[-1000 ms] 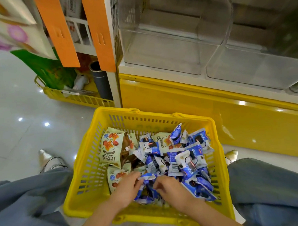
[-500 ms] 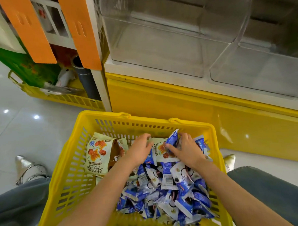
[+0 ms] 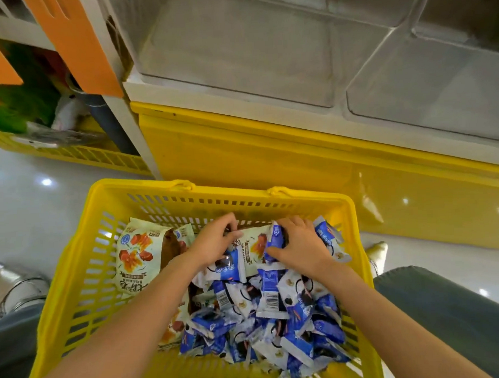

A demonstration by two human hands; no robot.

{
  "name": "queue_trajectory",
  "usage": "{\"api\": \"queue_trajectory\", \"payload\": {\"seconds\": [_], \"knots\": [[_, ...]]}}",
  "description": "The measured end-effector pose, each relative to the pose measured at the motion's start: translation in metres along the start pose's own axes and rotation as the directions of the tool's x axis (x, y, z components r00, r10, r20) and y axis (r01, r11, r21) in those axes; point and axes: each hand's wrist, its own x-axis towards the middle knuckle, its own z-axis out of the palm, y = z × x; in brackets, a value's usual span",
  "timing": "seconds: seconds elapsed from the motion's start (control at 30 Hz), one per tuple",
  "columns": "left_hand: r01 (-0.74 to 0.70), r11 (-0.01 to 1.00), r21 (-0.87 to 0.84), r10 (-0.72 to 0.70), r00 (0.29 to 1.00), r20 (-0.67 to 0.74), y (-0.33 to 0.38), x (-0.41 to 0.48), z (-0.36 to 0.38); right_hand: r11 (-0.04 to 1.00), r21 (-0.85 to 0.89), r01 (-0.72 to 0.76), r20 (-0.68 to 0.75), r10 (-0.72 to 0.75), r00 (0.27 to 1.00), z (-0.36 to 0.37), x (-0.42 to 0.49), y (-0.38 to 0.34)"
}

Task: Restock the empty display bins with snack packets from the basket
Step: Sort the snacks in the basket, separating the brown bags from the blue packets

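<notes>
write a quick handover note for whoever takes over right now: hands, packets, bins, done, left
Left hand: fingers curled on the top edge of a cream packet at the far end of the yellow basket.
Right hand: pinches a blue packet beside it.
Basket: on the floor, holding a pile of blue packets and a few cream ones.
Clear bins above: both in view empty.
Done: nothing stocked yet.
Left: lift packets from the basket into the bins.
</notes>
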Motion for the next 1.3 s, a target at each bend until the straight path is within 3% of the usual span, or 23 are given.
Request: {"api": "queue_trajectory", "payload": {"seconds": [0.13, 0.23, 0.3, 0.4, 0.47, 0.57, 0.67, 0.73, 0.8, 0.87, 0.9, 1.0, 1.1, 1.2, 1.3], "knots": [[-0.168, 0.964, 0.204, 0.196, 0.973, -0.123, 0.02, -0.02, -0.013, 0.998, 0.042, -0.044, -0.099, 0.048, 0.994, -0.008, -0.015, 0.013], [-0.231, 0.791, 0.566, 0.378, 0.913, -0.156, 0.037, -0.037, -0.022, 0.995, -0.033, -0.091, -0.093, 0.088, 0.992, -0.01, -0.022, 0.011], [-0.227, 0.714, 0.662, 0.444, 0.878, -0.178, 0.049, -0.051, -0.033, 0.989, -0.115, -0.095, -0.065, 0.088, 0.994, -0.013, -0.024, 0.004], [-0.287, 0.681, 0.674, 0.5, 0.854, -0.141, 0.065, -0.072, -0.059, 0.998, -0.056, -0.022, -0.116, 0.016, 0.993, -0.021, -0.032, -0.012], [-0.361, 0.629, 0.688, 0.515, 0.857, -0.022, 0.071, -0.087, -0.076, 0.98, 0.034, 0.195, -0.167, -0.187, 0.968, -0.027, -0.044, -0.032], [-0.434, 0.589, 0.682, 0.517, 0.851, 0.095, 0.08, -0.117, -0.095, 0.908, 0.069, 0.413, -0.085, -0.407, 0.909, -0.029, -0.064, -0.063], [-0.454, 0.615, 0.645, 0.527, 0.845, 0.093, 0.08, -0.145, -0.105, 0.903, 0.13, 0.41, 0.002, -0.413, 0.911, -0.021, -0.073, -0.088], [-0.431, 0.68, 0.593, 0.552, 0.833, -0.027, 0.072, -0.16, -0.111, 0.911, 0.197, 0.363, 0.005, -0.371, 0.929, -0.01, -0.077, -0.105], [-0.287, 0.813, 0.506, 0.482, 0.819, -0.31, 0.053, -0.174, -0.118, 0.933, 0.248, 0.261, 0.007, -0.272, 0.962, 0.005, -0.081, -0.119], [-0.051, 0.929, 0.367, 0.269, 0.773, -0.574, 0.021, -0.188, -0.121, 0.925, 0.358, 0.125, 0.045, -0.151, 0.987, 0.024, -0.086, -0.129], [0.051, 0.958, 0.282, 0.147, 0.757, -0.637, 0.003, -0.196, -0.121, 0.898, 0.434, 0.073, 0.074, -0.117, 0.99, 0.037, -0.089, -0.135], [0.176, 0.984, 0.037, -0.123, 0.808, -0.576, -0.046, -0.214, -0.108, 0.773, 0.631, -0.062, 0.175, -0.064, 0.982, 0.082, -0.097, -0.154], [0.22, 0.966, -0.136, -0.258, 0.85, -0.459, -0.067, -0.219, -0.093, 0.741, 0.639, -0.205, 0.316, -0.011, 0.949, 0.125, -0.097, -0.166], [0.207, 0.966, -0.152, -0.256, 0.822, -0.508, -0.073, -0.217, -0.088, 0.805, 0.535, -0.257, 0.422, 0.008, 0.906, 0.144, -0.089, -0.159], [0.193, 0.971, -0.143, -0.239, 0.816, -0.526, -0.074, -0.215, -0.088, 0.897, 0.416, -0.148, 0.372, -0.02, 0.928, 0.143, -0.078, -0.151]]}}
